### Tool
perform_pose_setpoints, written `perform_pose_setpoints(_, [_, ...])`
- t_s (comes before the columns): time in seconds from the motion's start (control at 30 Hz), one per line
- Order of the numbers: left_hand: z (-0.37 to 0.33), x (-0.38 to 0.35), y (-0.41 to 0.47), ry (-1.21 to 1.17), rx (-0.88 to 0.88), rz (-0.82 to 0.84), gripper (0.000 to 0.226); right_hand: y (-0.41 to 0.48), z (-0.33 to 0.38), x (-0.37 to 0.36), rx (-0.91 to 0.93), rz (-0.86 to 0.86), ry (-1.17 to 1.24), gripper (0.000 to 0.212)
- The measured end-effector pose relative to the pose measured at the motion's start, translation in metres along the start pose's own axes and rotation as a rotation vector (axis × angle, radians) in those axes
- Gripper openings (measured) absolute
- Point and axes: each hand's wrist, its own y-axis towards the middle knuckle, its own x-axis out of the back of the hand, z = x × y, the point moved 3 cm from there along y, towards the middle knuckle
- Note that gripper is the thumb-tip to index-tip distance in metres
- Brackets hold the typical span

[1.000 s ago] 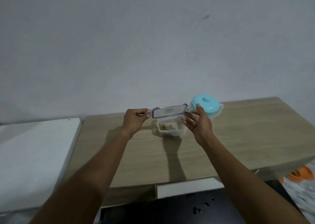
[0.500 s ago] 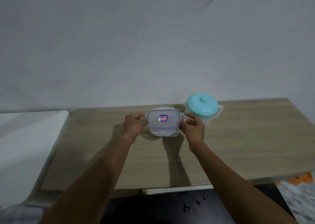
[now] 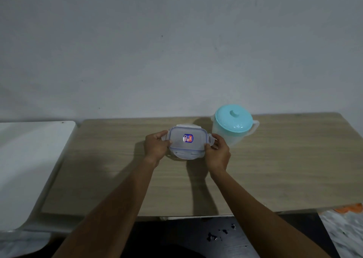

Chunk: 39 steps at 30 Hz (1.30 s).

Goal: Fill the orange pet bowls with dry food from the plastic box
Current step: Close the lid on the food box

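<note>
Lid step: left hand (image 3: 156,146) and right hand (image 3: 217,152) curl fingers round the box (image 3: 187,140) ends; flared clips (image 3: 188,155) probably need thumbs next.

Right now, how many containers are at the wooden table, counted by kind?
plastic box, lid on, held by both hands: 1
jug with a turquoise lid: 1
Total: 2

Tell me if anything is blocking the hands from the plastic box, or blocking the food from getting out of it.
Nothing blocks the hands: the left hand and right hand both hold the plastic box by its short ends. Its lid lies on top, so nothing can pour out until it comes off.
</note>
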Motion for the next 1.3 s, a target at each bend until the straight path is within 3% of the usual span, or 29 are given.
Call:
perform_pose_setpoints(0.4, [0.027, 0.026, -0.034, -0.24, 0.133, 0.167, 0.055, -0.01, -0.024, 0.014, -0.104, 0.168, 0.047, 0.041])
perform_pose_setpoints(0.67, [0.031, 0.021, -0.039, -0.275, 0.279, 0.137, 0.041, -0.018, -0.029, 0.009, -0.143, 0.288, 0.133, 0.033])
perform_pose_setpoints(0.9, [0.029, 0.02, -0.039, -0.281, 0.376, 0.193, 0.019, -0.017, -0.034, 0.007, -0.175, 0.283, 0.167, 0.029])
perform_pose_setpoints(0.97, [0.026, 0.021, -0.038, -0.257, 0.382, 0.208, 0.024, -0.019, -0.031, 0.006, -0.215, 0.289, 0.186, 0.024])
perform_pose_setpoints(1.07, [0.024, 0.024, -0.038, -0.204, 0.378, 0.225, 0.032, -0.021, -0.03, 0.006, -0.261, 0.33, 0.232, 0.022])
perform_pose_setpoints(1.17, [0.011, 0.027, -0.041, 0.034, 0.252, 0.233, 0.035, -0.014, -0.026, 0.01, -0.164, 0.365, -0.027, 0.025])
perform_pose_setpoints(1.23, [-0.005, 0.028, -0.04, 0.384, 0.019, 0.185, 0.048, -0.008, -0.012, 0.013, -0.014, 0.42, -0.219, 0.048])
perform_pose_setpoints(1.3, [-0.018, 0.024, -0.034, 0.564, -0.148, 0.251, 0.085, -0.002, 0.012, 0.01, 0.196, 0.582, -0.339, 0.078])
